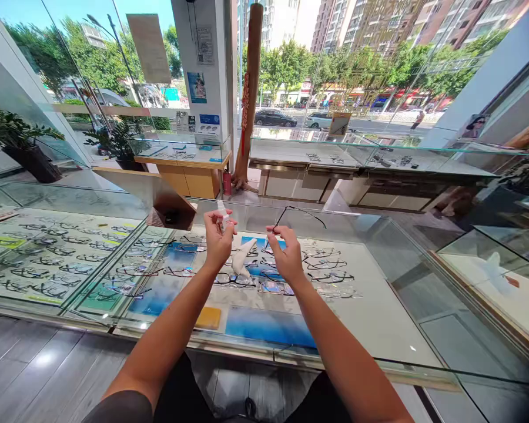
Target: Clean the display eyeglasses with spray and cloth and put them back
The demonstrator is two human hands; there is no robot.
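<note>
My left hand (219, 236) is closed around a small white spray bottle (223, 210), its nozzle pointing up. To its right, my right hand (285, 249) pinches a pair of dark-framed eyeglasses (286, 212), with one temple arm reaching out to the right. Both hands hover above a glass display case. Between and just below them, a crumpled pale cloth (243, 257) rests on the glass top. Whether the lenses touch my fingers is hard to make out.
Rows of eyeglass frames (328, 276) lie inside the display case (379, 305). Blue panels (268, 326) and a yellow block (208, 318) are near its front edge. A brown-backed mirror or stand (171, 210) stands at the left. More glass counters line the window, beside a wooden post (249, 100).
</note>
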